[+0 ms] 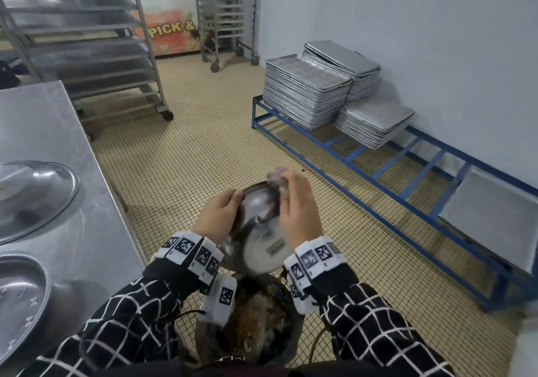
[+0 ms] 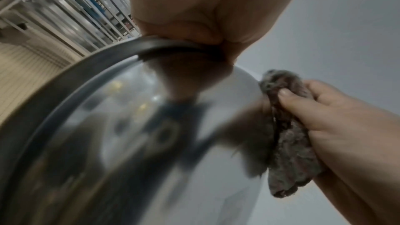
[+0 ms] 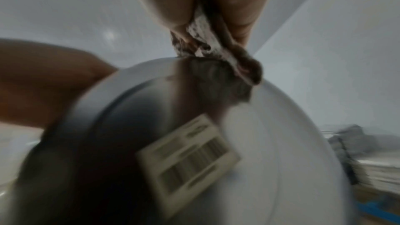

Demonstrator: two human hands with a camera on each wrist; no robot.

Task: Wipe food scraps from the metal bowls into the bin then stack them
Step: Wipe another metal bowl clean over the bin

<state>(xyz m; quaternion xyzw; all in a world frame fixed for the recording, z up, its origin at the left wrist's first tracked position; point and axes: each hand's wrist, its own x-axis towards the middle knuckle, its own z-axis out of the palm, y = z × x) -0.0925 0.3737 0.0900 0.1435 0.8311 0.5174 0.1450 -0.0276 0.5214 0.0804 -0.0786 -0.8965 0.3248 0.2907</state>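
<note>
I hold a metal bowl (image 1: 256, 231) tilted on edge above the dark bin (image 1: 256, 330), its outside with a barcode sticker (image 1: 276, 251) facing me. My left hand (image 1: 221, 216) grips the bowl's left rim (image 2: 121, 57), thumb over the edge. My right hand (image 1: 297, 210) pinches a grey mottled cloth (image 1: 278, 177) at the bowl's upper right rim. In the left wrist view the cloth (image 2: 288, 143) hangs against the bowl's side. In the right wrist view the cloth (image 3: 216, 54) sits on the bowl's top edge, above the sticker (image 3: 188, 162). The bowl's inside is hidden.
A steel table (image 1: 58, 149) at left carries two more metal bowls (image 1: 35, 199) (image 1: 20, 298). Food scraps lie in the bin. Stacks of baking trays (image 1: 308, 91) sit on a blue frame (image 1: 378, 190) along the right wall. Wheeled tray racks (image 1: 87, 41) stand behind, on tiled floor.
</note>
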